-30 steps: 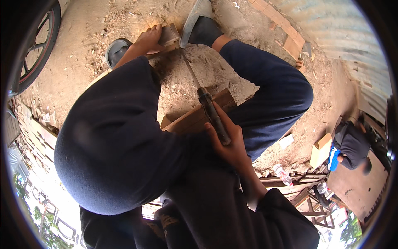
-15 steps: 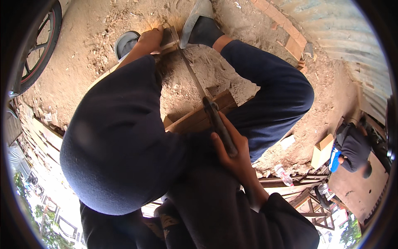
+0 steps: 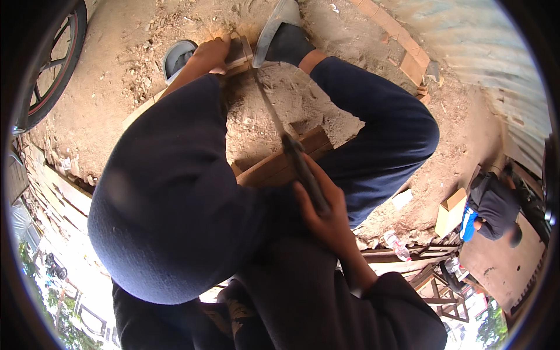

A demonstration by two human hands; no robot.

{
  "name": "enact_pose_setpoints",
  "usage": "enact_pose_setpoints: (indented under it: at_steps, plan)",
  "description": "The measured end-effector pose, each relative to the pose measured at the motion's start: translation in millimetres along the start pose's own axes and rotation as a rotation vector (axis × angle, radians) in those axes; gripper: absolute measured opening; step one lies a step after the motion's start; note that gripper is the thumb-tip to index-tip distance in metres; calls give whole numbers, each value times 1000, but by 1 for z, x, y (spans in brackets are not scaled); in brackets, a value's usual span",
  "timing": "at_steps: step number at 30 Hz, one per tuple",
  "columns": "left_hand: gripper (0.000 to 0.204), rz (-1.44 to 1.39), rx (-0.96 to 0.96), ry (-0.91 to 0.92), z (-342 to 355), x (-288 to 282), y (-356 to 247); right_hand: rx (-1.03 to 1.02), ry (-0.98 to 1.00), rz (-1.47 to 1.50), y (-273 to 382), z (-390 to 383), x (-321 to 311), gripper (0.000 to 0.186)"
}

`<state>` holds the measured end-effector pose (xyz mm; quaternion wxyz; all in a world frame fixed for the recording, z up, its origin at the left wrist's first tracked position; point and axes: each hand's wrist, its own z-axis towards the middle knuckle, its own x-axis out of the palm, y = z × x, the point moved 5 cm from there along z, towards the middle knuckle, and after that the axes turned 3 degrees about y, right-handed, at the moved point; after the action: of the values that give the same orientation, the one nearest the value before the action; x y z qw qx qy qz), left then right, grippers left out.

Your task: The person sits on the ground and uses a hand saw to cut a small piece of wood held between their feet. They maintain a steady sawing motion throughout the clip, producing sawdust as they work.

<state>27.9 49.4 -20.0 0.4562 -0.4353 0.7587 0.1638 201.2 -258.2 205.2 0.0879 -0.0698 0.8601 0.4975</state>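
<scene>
My left hand [image 3: 211, 56] grips a short wooden board [image 3: 237, 59] at the top centre, its fingers over the board's far side. My right hand [image 3: 321, 207] is closed on the dark handle of a hand saw [image 3: 267, 99], whose long thin blade runs up to the board beside my left hand, where pale dust shows. Beneath the saw's handle lies a wooden plank [image 3: 274, 166] between my bent legs. My sandalled feet [image 3: 280, 41] are on either side of the board.
A spoked wheel [image 3: 67, 58] stands at left. A corrugated metal wall [image 3: 496, 58] and tiles or bricks [image 3: 394, 32] line the right. At lower right a person [image 3: 493, 204] bends beside a cardboard box [image 3: 449, 213] and a plastic bottle [image 3: 398, 246]. Scrap wood [image 3: 61, 186] lies at left.
Over the last second the saw and my right hand have shifted down and right, then very slightly back up. My left hand stays on the board with small shifts.
</scene>
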Motion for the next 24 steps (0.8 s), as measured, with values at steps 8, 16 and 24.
enact_pose_setpoints:
  at_steps: [8, 16, 24]
  plan:
    - [70, -3, -29, -8, -11, 1, 6, -38, -34, -113, 8, -27, -5, 45]
    - [72, 71, -62, 22, -3, 8, 0, -43, 39, -11, 0, 4, 6, 58]
    - [73, 15, -71, -7, 2, -1, -8, -11, -10, 118, -34, 11, 15, 68]
